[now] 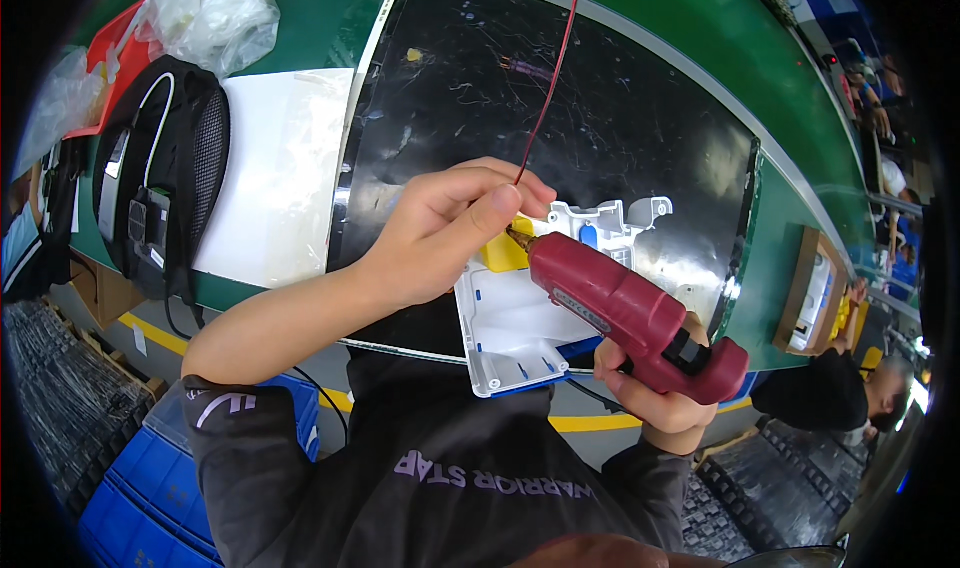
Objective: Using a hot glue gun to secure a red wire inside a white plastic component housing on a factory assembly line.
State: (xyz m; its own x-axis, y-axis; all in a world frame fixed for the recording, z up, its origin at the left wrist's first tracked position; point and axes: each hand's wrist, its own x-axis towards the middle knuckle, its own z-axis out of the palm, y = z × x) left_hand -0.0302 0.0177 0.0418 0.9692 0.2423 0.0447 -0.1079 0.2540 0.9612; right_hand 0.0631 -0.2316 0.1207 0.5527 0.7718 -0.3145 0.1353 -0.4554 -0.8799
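My right hand [655,403] grips a dark red hot glue gun [615,303], its fingers wrapped round the handle. The gun's metal nozzle points left, close beside the fingertips of my left hand [435,223]. Between thumb and fingers my left hand pinches a thin red wire [548,98], which runs upward out of view. Below both hands lies an open white plastic housing [508,318] with small blue details. Near the nozzle tip a yellow part [503,253] sits at the housing, partly covered by my left hand. The wire's lower end is hidden by my fingers.
A black work mat [440,88] covers the green table, with wire scraps on it. To the left are a white sheet [285,168], a black bag [165,168], a red bin and clear plastic bags. A cardboard box [812,293] stands right. Other people are visible farther right.
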